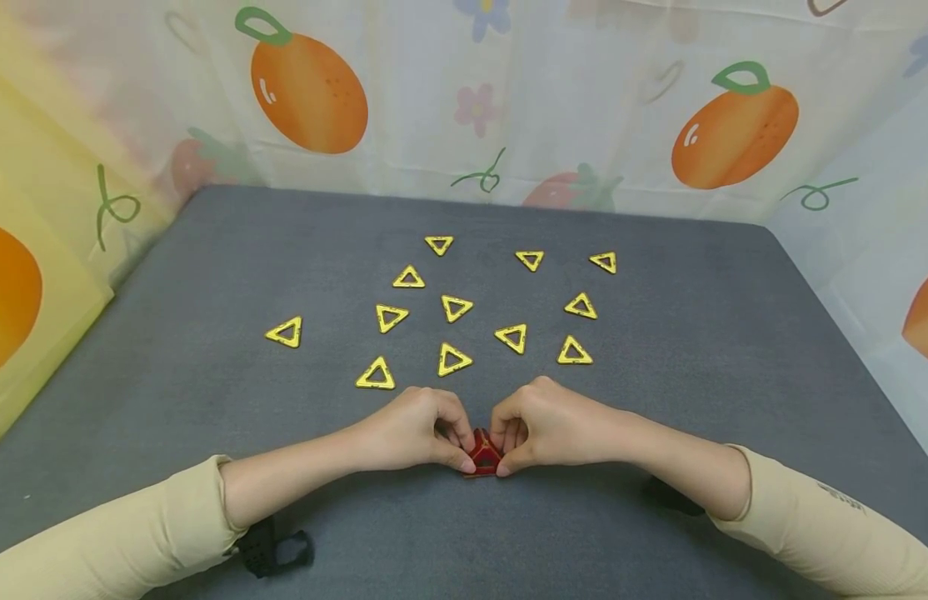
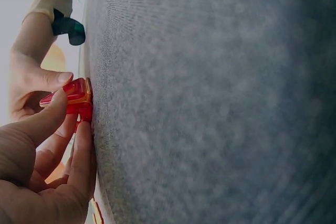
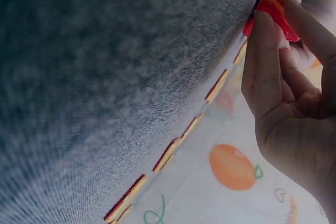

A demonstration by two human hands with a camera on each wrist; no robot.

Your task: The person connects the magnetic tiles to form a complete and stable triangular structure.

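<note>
A small red translucent plastic triangle structure (image 1: 485, 450) stands on the grey table near its front, peaked in the head view. My left hand (image 1: 415, 427) pinches its left side between thumb and fingers. From the right, my right hand (image 1: 556, 425) pinches the other side the same way. In the left wrist view, glossy red panels (image 2: 77, 91) with an orange-toned edge sit between both hands' fingertips, close to the tabletop. The right wrist view shows the red piece (image 3: 272, 17) partly covered by fingers.
Several yellow triangular frames (image 1: 376, 384) lie scattered flat beyond the hands; from the side their undersides look red. A fruit-patterned curtain (image 1: 419, 100) hangs behind the grey table (image 1: 696, 333). Black straps (image 1: 261, 546) show near the wrists.
</note>
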